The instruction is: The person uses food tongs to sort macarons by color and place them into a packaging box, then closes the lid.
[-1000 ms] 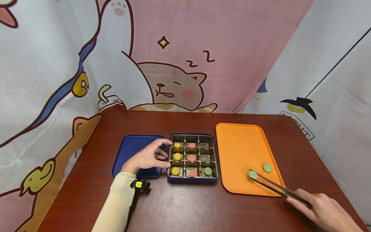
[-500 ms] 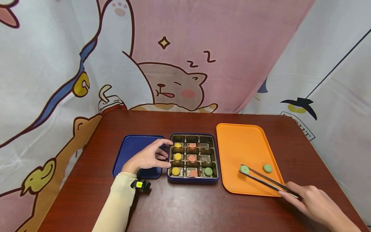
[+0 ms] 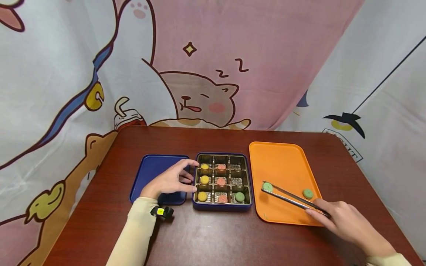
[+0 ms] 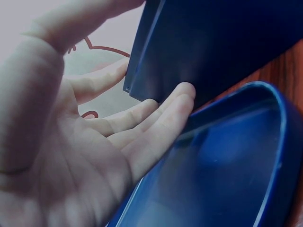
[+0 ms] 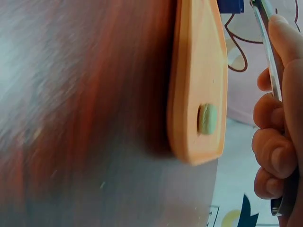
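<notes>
My right hand grips metal tongs, fingers curled round them near the hinge end. Between the tong tips is a green macaron, over the left part of the orange tray. Another green macaron lies on that tray at the right. My left hand rests its fingertips and thumb against the left side of the blue box. In the left wrist view its fingers are extended along the box's wall. The box's gold insert has yellow, pink and green macarons, the green one at front right.
The blue lid lies left of the box, partly under my left hand. All stand on a dark red-brown table. A printed cloth hangs behind it. The two rear compartments of the box's right column hold no macaron.
My right hand has moved left and a little away from me, carrying the green macaron in the tongs across the tray toward the box. The left hand stays in place.
</notes>
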Available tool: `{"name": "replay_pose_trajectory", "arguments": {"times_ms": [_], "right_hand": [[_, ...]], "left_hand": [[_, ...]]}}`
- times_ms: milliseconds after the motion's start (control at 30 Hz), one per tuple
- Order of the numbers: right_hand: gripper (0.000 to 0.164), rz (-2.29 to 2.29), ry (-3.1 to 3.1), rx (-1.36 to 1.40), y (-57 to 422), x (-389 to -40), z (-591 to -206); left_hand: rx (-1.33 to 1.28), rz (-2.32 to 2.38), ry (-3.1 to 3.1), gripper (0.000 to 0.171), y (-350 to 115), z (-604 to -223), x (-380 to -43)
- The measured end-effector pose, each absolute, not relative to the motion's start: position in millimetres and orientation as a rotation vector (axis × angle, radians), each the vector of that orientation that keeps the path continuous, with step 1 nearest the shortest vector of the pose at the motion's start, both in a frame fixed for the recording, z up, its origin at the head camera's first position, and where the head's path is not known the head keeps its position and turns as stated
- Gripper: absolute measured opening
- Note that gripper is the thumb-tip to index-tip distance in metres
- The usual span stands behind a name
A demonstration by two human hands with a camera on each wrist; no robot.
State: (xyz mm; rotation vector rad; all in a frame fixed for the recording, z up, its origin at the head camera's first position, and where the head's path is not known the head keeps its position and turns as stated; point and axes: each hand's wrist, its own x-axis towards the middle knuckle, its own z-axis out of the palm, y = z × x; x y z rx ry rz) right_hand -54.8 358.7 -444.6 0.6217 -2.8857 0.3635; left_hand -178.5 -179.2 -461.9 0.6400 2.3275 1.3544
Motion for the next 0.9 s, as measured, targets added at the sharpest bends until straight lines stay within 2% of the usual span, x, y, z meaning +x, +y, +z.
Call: {"name": "replay_pose_trajectory", "arguments": {"times_ms": [67, 200, 267, 400, 900], "right_hand": [[0.017, 0.337, -2.885, 0.631, 353.5, -58.8, -442.8], [0.029, 0.304, -2.845, 0.685, 342.9, -66.6, -441.1], [0.022, 0.321, -2.811, 0.728, 337.4, -70.4, -441.3], [0.028, 0.348, -2.763, 0.791, 325.1, -78.8, -441.5], [0.026, 0.333, -2.791, 0.820, 290.3, -100.0, -437.5]], "left_hand": [[0.639, 1.357, 2.327, 0.080, -179.4, -461.9, -178.3], [0.642, 1.370, 2.318, 0.080, -179.5, -462.2, -178.4], [0.644, 1.376, 2.313, 0.081, -179.5, -462.3, -178.6], [0.656, 1.381, 2.311, 0.081, -179.2, -462.6, -178.9], [0.649, 1.370, 2.318, 0.082, -179.8, -464.0, -179.9]]}}
